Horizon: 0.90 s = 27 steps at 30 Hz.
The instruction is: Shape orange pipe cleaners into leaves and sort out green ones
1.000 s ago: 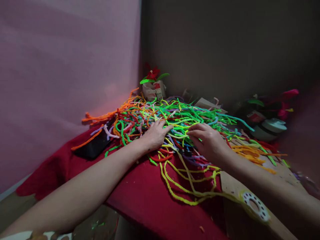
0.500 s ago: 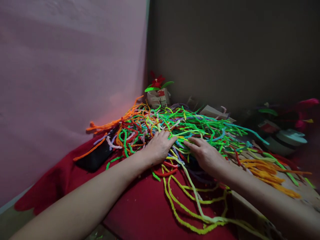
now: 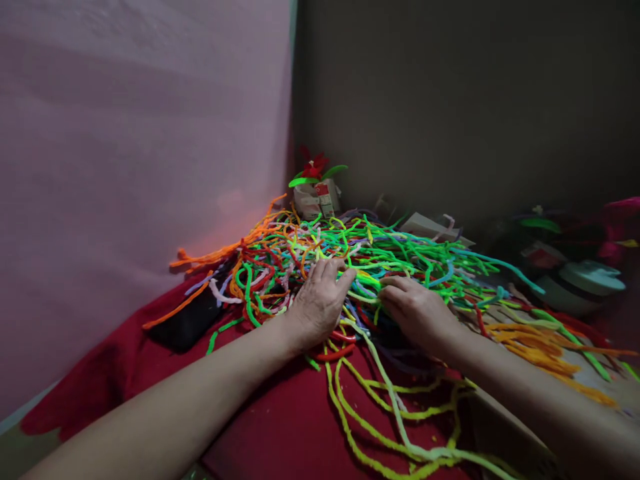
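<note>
A tangled heap of coloured pipe cleaners (image 3: 400, 257), green, orange, red, yellow and blue, covers the red cloth (image 3: 280, 413). My left hand (image 3: 320, 300) lies palm down on the heap's near edge with its fingers stretched out. My right hand (image 3: 413, 310) sits just to its right, fingers curled into the strands, pinching a pale green one. Long yellow strands (image 3: 360, 420) trail toward me across the cloth.
A small pot with a red pipe-cleaner flower (image 3: 315, 187) stands in the corner between the pink wall and the dark wall. A black flat object (image 3: 187, 323) lies left of the heap. A round lidded container (image 3: 580, 283) and more flowers are at right. Orange strands (image 3: 545, 353) lie on cardboard.
Both hands shifted slightly within the heap; the right hand's fingers curled in from flat to a pinch. The camera tilted, sliding the scene down and the cardboard's ring out of view.
</note>
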Each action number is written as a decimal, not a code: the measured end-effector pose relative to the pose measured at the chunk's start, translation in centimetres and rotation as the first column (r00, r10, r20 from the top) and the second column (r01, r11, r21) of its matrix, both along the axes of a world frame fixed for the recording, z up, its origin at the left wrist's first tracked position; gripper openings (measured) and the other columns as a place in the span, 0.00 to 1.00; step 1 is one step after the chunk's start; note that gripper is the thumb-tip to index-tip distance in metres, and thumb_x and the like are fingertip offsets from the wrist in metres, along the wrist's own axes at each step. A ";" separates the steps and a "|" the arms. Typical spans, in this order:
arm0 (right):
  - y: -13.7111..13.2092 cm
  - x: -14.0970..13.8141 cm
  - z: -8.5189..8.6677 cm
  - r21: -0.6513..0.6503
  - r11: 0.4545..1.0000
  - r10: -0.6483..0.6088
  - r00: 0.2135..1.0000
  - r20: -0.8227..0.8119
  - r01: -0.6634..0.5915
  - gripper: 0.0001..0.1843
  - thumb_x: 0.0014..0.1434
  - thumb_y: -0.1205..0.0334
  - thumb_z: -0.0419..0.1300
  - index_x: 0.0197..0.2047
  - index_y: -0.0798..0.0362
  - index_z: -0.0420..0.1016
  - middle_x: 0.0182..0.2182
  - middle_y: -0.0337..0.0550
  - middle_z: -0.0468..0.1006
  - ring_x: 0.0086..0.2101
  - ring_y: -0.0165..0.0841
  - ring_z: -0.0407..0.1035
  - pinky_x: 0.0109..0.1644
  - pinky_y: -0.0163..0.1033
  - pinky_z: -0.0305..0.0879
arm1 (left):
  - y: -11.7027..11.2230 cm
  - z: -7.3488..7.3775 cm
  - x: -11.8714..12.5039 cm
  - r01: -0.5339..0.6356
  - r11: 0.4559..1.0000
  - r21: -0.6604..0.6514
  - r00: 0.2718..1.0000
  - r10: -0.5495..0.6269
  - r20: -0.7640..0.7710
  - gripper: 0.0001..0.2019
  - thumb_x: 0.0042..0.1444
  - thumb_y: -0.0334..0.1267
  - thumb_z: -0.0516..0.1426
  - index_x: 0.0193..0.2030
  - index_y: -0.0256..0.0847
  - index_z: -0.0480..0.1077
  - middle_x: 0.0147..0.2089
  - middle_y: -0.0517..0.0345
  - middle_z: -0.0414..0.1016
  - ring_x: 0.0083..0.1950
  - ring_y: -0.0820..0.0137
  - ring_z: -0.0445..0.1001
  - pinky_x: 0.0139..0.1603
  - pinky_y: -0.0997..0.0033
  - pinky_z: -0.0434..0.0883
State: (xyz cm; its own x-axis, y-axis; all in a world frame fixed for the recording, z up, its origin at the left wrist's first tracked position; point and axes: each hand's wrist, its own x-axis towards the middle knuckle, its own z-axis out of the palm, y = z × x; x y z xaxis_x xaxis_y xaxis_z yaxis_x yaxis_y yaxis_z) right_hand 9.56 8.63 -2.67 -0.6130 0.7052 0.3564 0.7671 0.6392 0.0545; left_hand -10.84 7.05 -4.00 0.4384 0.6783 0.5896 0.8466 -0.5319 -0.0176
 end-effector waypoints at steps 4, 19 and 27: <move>0.8 0.2 0.0 -0.037 0.999 -0.002 0.992 -0.127 -0.003 0.11 0.58 0.66 0.51 0.33 0.51 0.75 0.37 0.44 0.76 0.38 0.32 0.69 0.41 0.34 0.63 | -0.2 0.5 0.0 0.086 0.993 -0.080 0.992 -0.093 -0.082 0.10 0.58 0.29 0.46 0.39 0.33 0.67 0.38 0.49 0.65 0.41 0.64 0.62 0.44 0.63 0.65; 3.4 0.1 2.0 -0.167 0.980 -0.124 0.990 -0.072 0.111 0.12 0.54 0.66 0.53 0.31 0.51 0.79 0.31 0.42 0.79 0.31 0.32 0.72 0.36 0.32 0.61 | 0.9 -1.2 0.0 0.048 0.983 -0.178 0.992 -0.068 -0.107 0.23 0.58 0.31 0.47 0.62 0.38 0.51 0.43 0.50 0.65 0.43 0.65 0.65 0.43 0.64 0.67; 11.1 -1.2 5.8 -0.047 0.897 -0.441 0.897 -0.018 0.440 0.20 0.54 0.70 0.48 0.46 0.54 0.76 0.44 0.49 0.76 0.45 0.37 0.69 0.44 0.34 0.61 | 0.7 -1.2 0.1 0.024 0.986 -0.168 0.980 -0.057 -0.193 0.21 0.59 0.32 0.46 0.59 0.37 0.56 0.41 0.50 0.65 0.39 0.66 0.64 0.40 0.65 0.65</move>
State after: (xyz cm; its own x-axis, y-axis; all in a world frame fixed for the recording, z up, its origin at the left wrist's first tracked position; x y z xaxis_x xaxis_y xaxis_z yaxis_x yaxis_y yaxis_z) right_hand 8.36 19.73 3.15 -0.2269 0.9149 0.3339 0.9715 0.2370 0.0110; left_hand -10.77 7.70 -5.22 0.5636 0.7376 0.3719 0.8129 -0.5752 -0.0911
